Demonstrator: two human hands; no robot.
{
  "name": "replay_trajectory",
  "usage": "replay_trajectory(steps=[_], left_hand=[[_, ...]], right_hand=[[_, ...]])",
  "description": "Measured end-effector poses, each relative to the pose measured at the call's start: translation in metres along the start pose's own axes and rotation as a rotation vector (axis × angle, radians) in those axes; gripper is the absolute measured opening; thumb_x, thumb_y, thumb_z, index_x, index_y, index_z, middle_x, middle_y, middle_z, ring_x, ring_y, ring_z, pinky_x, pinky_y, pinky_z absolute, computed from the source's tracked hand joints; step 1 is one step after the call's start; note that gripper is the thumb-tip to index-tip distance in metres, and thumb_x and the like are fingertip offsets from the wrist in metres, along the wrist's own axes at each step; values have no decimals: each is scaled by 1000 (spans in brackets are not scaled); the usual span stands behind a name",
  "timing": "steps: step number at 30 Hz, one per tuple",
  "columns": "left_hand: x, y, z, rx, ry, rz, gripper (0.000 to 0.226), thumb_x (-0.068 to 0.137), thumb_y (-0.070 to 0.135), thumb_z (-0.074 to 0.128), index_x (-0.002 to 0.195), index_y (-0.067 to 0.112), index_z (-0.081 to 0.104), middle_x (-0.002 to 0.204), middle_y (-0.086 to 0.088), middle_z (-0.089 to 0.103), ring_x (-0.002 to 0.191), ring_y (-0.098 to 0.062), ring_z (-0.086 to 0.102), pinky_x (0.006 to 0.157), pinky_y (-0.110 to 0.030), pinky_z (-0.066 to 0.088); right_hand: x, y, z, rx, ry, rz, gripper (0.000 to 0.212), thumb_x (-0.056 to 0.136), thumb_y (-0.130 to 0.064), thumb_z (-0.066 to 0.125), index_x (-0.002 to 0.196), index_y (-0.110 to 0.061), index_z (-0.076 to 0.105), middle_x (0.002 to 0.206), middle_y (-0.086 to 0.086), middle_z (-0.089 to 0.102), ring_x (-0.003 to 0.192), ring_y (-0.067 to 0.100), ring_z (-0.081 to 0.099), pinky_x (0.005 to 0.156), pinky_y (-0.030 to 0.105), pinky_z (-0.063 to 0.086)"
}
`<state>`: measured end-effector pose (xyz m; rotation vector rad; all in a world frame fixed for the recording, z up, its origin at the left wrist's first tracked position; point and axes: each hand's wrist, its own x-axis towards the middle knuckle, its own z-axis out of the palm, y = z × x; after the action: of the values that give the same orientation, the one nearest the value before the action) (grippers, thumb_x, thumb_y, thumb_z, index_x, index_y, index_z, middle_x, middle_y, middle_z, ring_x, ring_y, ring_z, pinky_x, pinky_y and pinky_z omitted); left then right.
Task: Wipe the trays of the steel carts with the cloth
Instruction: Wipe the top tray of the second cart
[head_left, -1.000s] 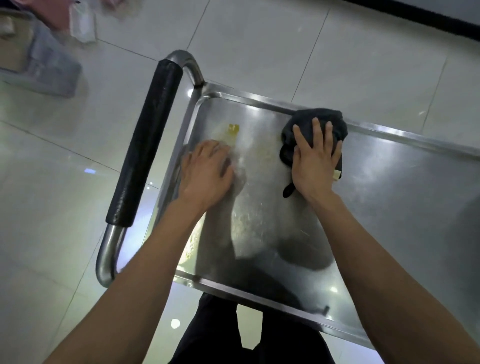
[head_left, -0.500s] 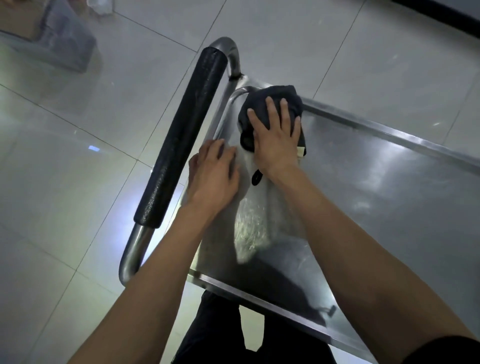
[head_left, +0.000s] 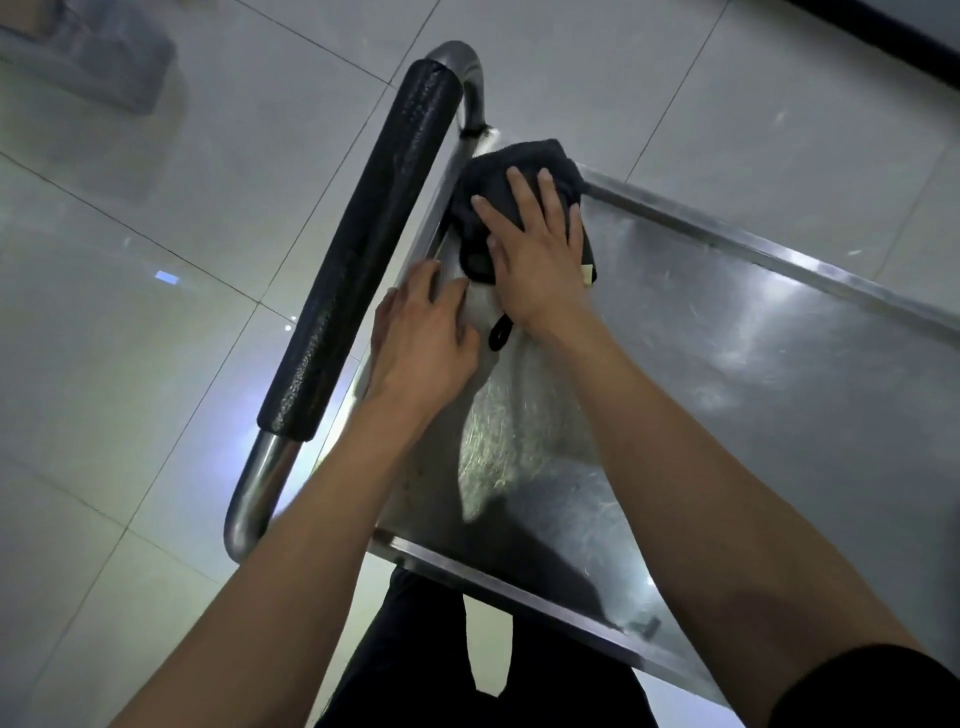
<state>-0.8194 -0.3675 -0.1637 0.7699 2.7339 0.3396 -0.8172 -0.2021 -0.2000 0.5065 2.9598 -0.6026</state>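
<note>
A steel cart's top tray (head_left: 753, 364) fills the right of the view, scratched and shiny. A dark cloth (head_left: 498, 176) lies bunched in the tray's far left corner, by the handle post. My right hand (head_left: 535, 260) presses flat on the cloth with fingers spread and straight. My left hand (head_left: 421, 338) rests on the tray's left edge just beside it, fingers relaxed, holding nothing. A small black loop of the cloth (head_left: 500, 335) sticks out under my right wrist.
The cart's push handle with a black foam grip (head_left: 363, 249) runs along the tray's left side on a steel tube (head_left: 260, 499). Pale glossy floor tiles surround the cart. A grey box (head_left: 98, 57) sits on the floor at far left. My dark trousers show below the tray.
My right hand has pushed the cloth leftward across the tray's far edge into the far left corner. My left hand stayed at the tray's left edge.
</note>
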Motion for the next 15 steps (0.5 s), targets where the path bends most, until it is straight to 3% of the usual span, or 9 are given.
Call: replay_trajectory(steps=[5,10,15], left_hand=[[0,17,-1,109,-78,54,40,93,32,52,131,20,57,149,-10,39,143,-31,29,114,-54,30],[-15,75,14,140,-98,287,36,96,37,46,126,24,63,145,-3,48,142,-25,33,112,-49,25],[-30,109,33,140,-120,302,39,97,38,43,129,26,61,143,-3,49,140,-26,34,112,-53,25]], right_hand=[[-43,36,-6,10,61,145,46,106,-34,33,151,-39,37,167,0,11,154,28,0,123,52,1],[-92,82,-21,31,38,261,46,107,-34,32,153,-39,34,168,0,7,154,26,-4,123,53,1],[-135,129,-37,42,49,301,46,107,-34,33,153,-39,34,168,-2,7,154,26,-4,123,52,3]])
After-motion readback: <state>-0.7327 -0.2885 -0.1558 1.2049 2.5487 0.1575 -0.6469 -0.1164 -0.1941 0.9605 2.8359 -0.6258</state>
